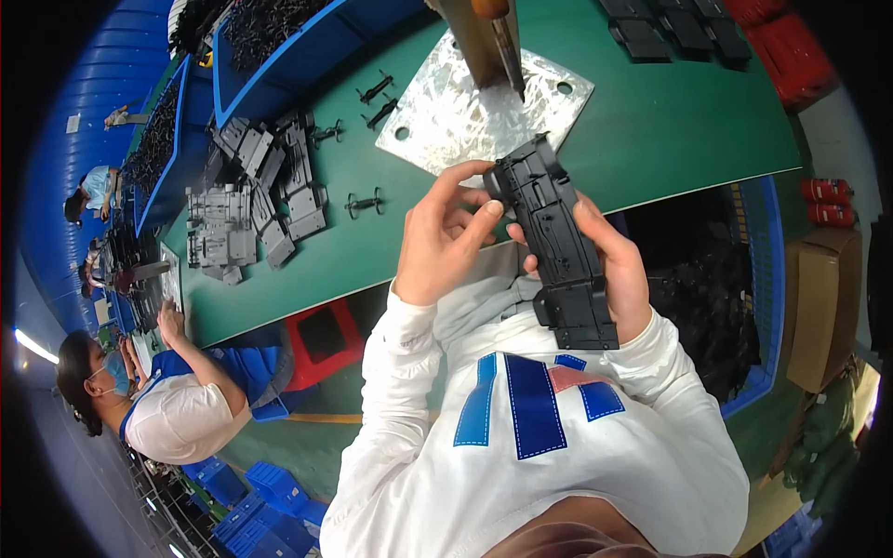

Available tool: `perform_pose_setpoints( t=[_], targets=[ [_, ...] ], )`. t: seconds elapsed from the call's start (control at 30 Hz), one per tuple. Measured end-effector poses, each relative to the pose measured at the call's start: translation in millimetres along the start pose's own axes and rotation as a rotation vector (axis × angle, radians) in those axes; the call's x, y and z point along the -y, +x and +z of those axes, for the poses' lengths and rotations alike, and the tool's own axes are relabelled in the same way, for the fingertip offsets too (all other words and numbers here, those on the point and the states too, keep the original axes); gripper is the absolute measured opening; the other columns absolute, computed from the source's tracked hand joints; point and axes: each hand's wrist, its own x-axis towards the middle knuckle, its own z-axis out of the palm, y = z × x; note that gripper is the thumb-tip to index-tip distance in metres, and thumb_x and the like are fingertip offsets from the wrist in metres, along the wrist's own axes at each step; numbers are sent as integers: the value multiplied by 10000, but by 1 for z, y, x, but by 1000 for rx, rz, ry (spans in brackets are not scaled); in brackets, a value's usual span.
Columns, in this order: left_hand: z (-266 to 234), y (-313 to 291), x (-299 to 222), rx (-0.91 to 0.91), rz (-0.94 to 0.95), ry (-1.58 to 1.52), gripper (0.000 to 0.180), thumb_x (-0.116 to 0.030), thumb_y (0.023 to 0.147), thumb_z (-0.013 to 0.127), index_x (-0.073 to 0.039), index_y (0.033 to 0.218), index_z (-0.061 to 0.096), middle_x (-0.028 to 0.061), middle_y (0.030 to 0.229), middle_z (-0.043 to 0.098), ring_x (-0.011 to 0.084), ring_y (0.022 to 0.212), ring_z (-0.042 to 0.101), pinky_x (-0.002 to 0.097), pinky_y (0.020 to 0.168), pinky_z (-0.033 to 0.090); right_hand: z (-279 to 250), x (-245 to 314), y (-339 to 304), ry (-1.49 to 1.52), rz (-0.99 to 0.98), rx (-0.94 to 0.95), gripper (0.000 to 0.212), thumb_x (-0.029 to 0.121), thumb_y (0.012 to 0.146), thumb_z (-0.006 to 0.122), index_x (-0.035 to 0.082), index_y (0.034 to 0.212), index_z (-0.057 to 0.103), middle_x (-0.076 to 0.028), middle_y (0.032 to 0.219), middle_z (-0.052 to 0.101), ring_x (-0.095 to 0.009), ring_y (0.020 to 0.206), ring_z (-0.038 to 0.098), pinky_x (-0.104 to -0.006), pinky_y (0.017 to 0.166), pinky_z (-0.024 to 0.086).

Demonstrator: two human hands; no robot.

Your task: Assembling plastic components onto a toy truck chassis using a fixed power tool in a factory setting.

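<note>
Right hand (pixel 621 270) clamped round black part (pixel 556 246); part between hands, long axis slanting away and leftward. Left hand (pixel 448 232) nearer far end, at left corner; cannot tell if pinching. Beyond: metal plate (pixel 446 107).

Blue ribbed metal wall (pixel 112 84) at ten o'clock. Bright white strip light (pixel 35 347) at nine o'clock. Long green flat worktop (pixel 688 121) sweeping from nine to two o'clock. Red plastic stool (pixel 299 361) at eight o'clock, near worktop's edge. Green floor (pixel 321 465) at seven o'clock, blue plastic crates (pixel 251 530) on it. Brown cardboard box (pixel 823 312) at three o'clock.
</note>
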Motion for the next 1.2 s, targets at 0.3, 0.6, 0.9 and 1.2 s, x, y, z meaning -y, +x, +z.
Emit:
perform_pose_setpoints(
  t=[0.3,0.6,0.9,1.2],
  targets=[
    [-22,-61,-5,123,143,-390,914,-317,764,853,16,1473,381,148,1413,487,244,1307,487,355,1067,409,16,-17,-26,-854,-539,286,789,8,809,721,-29,1464,282,-219,1342,595,-240,1209,585,-350,1046,425],
    [-7,-85,0,16,114,-626,1115,-275,744,884,-17,1557,167,178,1478,425,273,1361,447,402,1129,365,37,-39,-17,-1083,-700,325,815,-23,748,756,-45,1444,333,-200,1310,621,-266,1195,596,-359,1036,440],
    [-35,-74,7,-183,-33,-811,344,-174,1031,498,32,1299,560,125,1200,664,198,1058,660,321,916,532,49,-54,-3,-1107,-659,416,858,54,657,869,-19,1402,449,-324,1509,366,-435,1359,458,-438,1078,432],
    [-306,-55,73,-825,164,-76,303,-191,943,688,68,1099,671,83,970,701,148,805,629,290,713,499,-23,87,62,-1508,-1284,-386,375,36,842,713,5,1206,629,-178,1366,596,-282,1137,637,-348,920,499]
  ],
)
